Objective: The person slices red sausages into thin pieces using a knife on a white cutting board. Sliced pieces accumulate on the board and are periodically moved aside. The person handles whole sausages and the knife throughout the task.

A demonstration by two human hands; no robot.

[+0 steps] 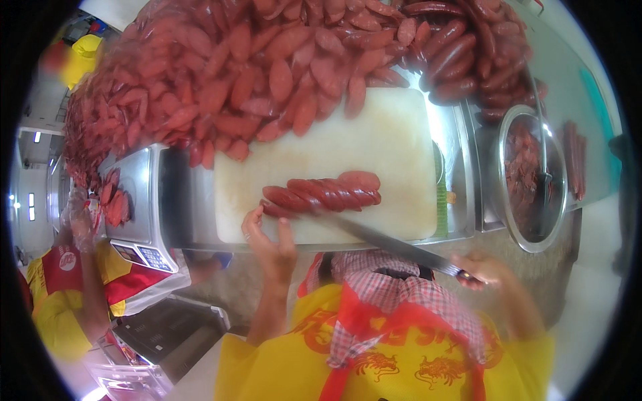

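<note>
A sliced red sausage (321, 193) lies on the white cutting board (394, 134), its slanted slices still lined up in a row. My right hand (480, 269) is closed round the handle of a long knife (391, 242). The blade slants up and left, with its blurred tip at the front side of the sausage's left part. At that left end is my left hand (267, 239), fingers raised and apart, fingertips beside the end piece. Whether they touch it is hard to make out. A large heap of cut sausage slices (247, 73) covers the far and left side of the board.
Whole sausages (455, 60) are piled at the far right. A steel bowl (564, 180) holds reddish pieces and a dark-handled utensil. A digital scale (144, 200) with slices stands at the left. Beyond it, a gloved co-worker's hand (81, 224) is near the slices.
</note>
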